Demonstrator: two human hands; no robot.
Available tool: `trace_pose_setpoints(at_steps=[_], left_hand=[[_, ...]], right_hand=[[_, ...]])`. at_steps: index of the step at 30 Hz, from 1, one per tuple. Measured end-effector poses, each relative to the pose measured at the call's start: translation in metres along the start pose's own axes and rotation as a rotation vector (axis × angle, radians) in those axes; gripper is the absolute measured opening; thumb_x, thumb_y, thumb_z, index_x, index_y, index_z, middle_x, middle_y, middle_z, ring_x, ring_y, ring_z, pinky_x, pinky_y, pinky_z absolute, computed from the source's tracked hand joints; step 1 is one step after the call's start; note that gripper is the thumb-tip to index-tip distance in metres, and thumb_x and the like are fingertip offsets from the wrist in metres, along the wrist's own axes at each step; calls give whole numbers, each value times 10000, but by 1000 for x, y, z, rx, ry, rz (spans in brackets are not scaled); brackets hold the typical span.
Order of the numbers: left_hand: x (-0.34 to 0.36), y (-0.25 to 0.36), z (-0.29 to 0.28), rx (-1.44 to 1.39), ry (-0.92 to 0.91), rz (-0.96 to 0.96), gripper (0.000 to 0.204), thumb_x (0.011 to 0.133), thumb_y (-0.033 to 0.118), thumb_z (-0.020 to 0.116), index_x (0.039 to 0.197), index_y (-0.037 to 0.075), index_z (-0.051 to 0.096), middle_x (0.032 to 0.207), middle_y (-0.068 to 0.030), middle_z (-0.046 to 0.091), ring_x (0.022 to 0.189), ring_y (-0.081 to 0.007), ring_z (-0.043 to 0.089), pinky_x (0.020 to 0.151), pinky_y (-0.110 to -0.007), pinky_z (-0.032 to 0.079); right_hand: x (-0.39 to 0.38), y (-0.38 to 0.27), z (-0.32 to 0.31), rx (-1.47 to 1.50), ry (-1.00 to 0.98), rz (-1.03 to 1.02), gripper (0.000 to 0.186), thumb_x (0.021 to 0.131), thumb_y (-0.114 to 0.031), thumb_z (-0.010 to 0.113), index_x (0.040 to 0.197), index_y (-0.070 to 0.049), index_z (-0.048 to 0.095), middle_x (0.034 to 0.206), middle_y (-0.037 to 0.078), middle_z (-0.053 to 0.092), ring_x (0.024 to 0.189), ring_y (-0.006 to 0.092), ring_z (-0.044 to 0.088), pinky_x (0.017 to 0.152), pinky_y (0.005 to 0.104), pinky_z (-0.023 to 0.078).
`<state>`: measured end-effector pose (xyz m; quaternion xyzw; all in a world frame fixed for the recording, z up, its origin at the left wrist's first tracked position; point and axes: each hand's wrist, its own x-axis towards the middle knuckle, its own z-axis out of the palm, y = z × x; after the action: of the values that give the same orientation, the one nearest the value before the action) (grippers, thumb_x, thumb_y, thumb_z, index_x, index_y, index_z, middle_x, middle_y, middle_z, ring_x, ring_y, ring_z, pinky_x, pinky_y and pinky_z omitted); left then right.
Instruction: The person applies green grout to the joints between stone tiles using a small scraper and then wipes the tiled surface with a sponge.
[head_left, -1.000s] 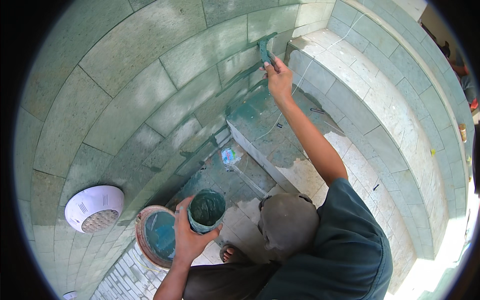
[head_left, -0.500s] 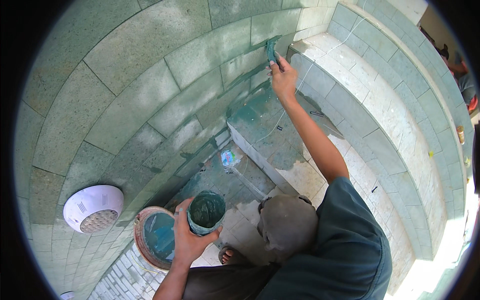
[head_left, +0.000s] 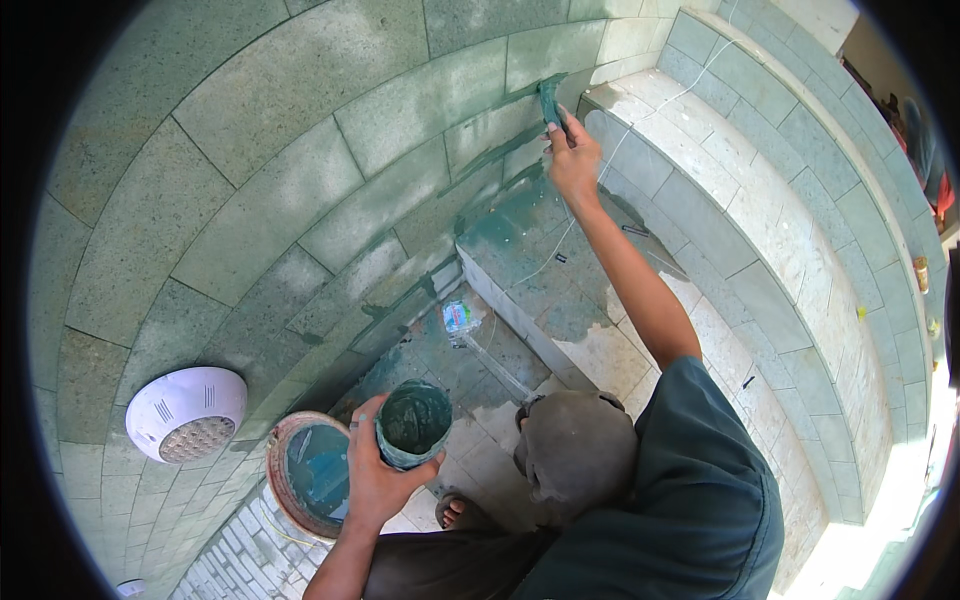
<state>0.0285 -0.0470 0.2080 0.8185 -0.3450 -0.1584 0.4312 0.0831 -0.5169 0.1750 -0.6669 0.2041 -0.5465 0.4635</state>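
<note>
Our right hand (head_left: pixel 576 170) pinches a green-smeared spreader (head_left: pixel 548 101) between thumb and fingers, at the tiled wall (head_left: pixel 265 220) near the steps (head_left: pixel 740 180). With our left hand (head_left: pixel 382 482) we grip a cup (head_left: pixel 400 459) of dark green paste, mouth up, just beside a round bucket (head_left: pixel 278 478); a white lamp (head_left: pixel 190 395) sits farther left.

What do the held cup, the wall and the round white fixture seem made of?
Cup: possibly plastic, by its thin round wall; green smears hide the finish. Wall: matte stone or stone-look tile, going by speckled faces and joints. Fixture: likely plastic, smooth with slight sheen, given its even, slotted shell.
</note>
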Motion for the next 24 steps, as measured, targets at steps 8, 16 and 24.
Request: trace_pose_setpoints(at_steps=[8, 16, 24], left_hand=[[-1, 0, 2, 31, -1, 22, 801, 617, 76, 854, 1314, 6, 466, 1167, -116, 611, 1094, -206, 607, 973, -341, 468], [-2, -1, 0, 35, -10, 30, 800, 620, 68, 849, 1319, 5, 465, 1167, -116, 622, 1093, -201, 613, 975, -339, 468], [0, -3, 7, -97, -11, -26, 809, 601, 151, 884, 1290, 24, 478, 1182, -189, 543, 1105, -374, 562, 947, -461, 448]], right_hand=[[18, 17, -18, -439, 59, -130, 339, 923, -70, 610, 1258, -68, 661, 805, 170, 688, 634, 179, 641, 627, 336, 512], [7, 26, -30, -466, 103, -268, 315, 895, -33, 597, 1199, -58, 676, 910, 213, 688, 711, 354, 663, 675, 388, 520], [13, 49, -48, -633, -50, -434, 344, 883, -10, 585, 1215, -59, 663, 982, 216, 684, 827, 380, 671, 728, 407, 527]])
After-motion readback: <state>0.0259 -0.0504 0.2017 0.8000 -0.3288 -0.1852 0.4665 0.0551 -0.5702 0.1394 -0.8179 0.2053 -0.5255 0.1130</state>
